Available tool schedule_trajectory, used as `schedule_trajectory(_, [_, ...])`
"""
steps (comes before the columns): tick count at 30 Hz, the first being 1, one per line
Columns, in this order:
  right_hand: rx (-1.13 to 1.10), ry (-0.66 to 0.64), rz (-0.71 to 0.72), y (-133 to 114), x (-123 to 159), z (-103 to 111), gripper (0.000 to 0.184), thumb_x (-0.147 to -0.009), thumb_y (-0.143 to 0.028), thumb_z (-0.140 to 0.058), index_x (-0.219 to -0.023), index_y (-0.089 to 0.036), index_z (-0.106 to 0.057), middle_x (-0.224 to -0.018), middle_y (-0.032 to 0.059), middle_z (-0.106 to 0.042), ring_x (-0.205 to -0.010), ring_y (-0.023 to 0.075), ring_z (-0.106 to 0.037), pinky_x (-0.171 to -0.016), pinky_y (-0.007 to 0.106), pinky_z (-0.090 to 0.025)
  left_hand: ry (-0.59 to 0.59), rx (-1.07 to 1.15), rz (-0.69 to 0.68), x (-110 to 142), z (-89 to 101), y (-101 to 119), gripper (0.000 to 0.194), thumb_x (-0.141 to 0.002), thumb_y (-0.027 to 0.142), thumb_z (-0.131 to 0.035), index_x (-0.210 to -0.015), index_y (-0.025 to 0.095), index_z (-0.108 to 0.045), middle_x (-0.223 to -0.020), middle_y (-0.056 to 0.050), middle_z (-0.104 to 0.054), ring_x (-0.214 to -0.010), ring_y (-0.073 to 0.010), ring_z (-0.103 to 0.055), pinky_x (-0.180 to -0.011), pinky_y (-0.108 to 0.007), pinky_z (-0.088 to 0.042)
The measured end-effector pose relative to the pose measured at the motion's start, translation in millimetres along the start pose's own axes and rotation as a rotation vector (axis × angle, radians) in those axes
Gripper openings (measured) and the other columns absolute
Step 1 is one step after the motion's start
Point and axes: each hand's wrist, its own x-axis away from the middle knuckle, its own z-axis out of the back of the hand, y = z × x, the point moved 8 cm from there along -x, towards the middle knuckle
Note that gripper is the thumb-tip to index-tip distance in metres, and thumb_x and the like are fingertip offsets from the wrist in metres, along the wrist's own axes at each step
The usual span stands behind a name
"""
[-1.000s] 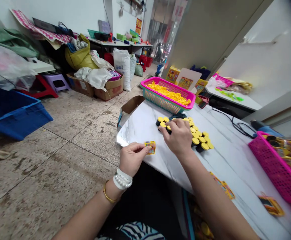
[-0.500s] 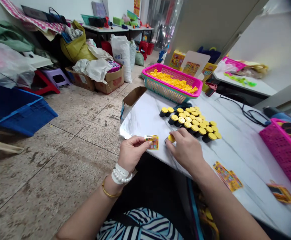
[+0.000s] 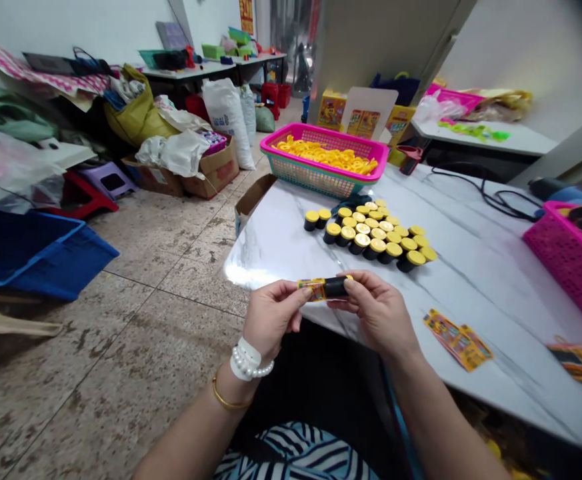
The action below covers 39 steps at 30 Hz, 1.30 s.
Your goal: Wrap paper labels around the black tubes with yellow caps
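My left hand [image 3: 269,319] pinches a small yellow printed sleeve [image 3: 311,289] by its left end, between thumb and fingers. A small black canister [image 3: 335,287] with a yellow lid lies sideways in my right hand [image 3: 385,320], its lid toward the palm. The black end meets the sleeve's right end; I cannot tell how far it is inside. Behind my hands, several like canisters [image 3: 362,241] with yellow lids stand upright in a close group on the white marbled table [image 3: 275,233]. Flat yellow printed sleeves [image 3: 458,339] lie to the right of my right forearm.
A pink-rimmed basket [image 3: 271,148] of yellow plastic pieces stands at the table's back. On the right are a magenta basket [image 3: 565,250] and a black cable [image 3: 501,200]. A blue crate [image 3: 85,257] sits on the floor at left.
My right hand has picked up the canister from the table, tipped it sideways and brought it to the sleeve in my left hand. The camera view has shifted slightly.
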Motion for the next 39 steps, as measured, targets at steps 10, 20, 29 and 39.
schedule_trajectory(10, [-0.106, 0.115, 0.286, -66.1, -42.8, 16.8, 0.032, -0.081, -0.048, -0.075, -0.095, -0.020, -0.070, -0.092, 0.0038, -0.074, -0.076, 0.0170, -0.073, -0.070, 0.033, -0.064, -0.259, 0.219, 0.119, -84.2, -65.7, 40.9, 0.025, -0.066, 0.021, -0.085, -0.079, 0.008, -0.068, -0.066, 0.000, -0.062, -0.040, 0.0016, -0.040, -0.033, -0.011, -0.017])
schedule_trajectory(20, [-0.102, 0.338, 0.355, -42.9, -60.4, 46.0, 0.029, -0.079, -0.046, -0.077, -0.092, -0.020, -0.073, -0.082, 0.0005, -0.067, -0.057, 0.0072, -0.055, -0.044, 0.017, -0.044, -0.359, 0.409, 0.307, -101.2, -74.8, 13.4, 0.023, -0.071, 0.020, -0.082, -0.080, 0.009, -0.064, -0.071, 0.000, -0.062, -0.040, 0.0021, -0.034, -0.031, -0.009, -0.015])
schedule_trajectory(29, [-0.043, 0.151, 0.294, -35.1, -63.6, 24.3, 0.028, -0.085, -0.046, -0.072, -0.096, -0.021, -0.071, -0.098, 0.0064, -0.075, -0.087, 0.0192, -0.070, -0.083, 0.036, -0.059, -0.331, 0.425, 0.363, -103.4, -76.3, 9.5, 0.015, -0.077, 0.015, -0.076, -0.081, 0.007, -0.063, -0.064, 0.002, -0.057, -0.038, 0.0021, -0.035, -0.030, -0.009, -0.015])
schedule_trajectory(39, [0.059, 0.099, 0.409, -41.3, -58.1, 20.5, 0.022, -0.084, -0.037, -0.075, -0.098, -0.024, -0.064, -0.093, 0.0015, -0.073, -0.086, 0.0161, -0.071, -0.079, 0.031, -0.060, -0.285, 0.221, 0.185, -106.0, -68.6, 10.4, 0.032, -0.072, 0.037, -0.081, -0.073, 0.010, -0.064, -0.046, 0.004, -0.048, -0.035, -0.0013, -0.032, -0.033, -0.014, -0.011])
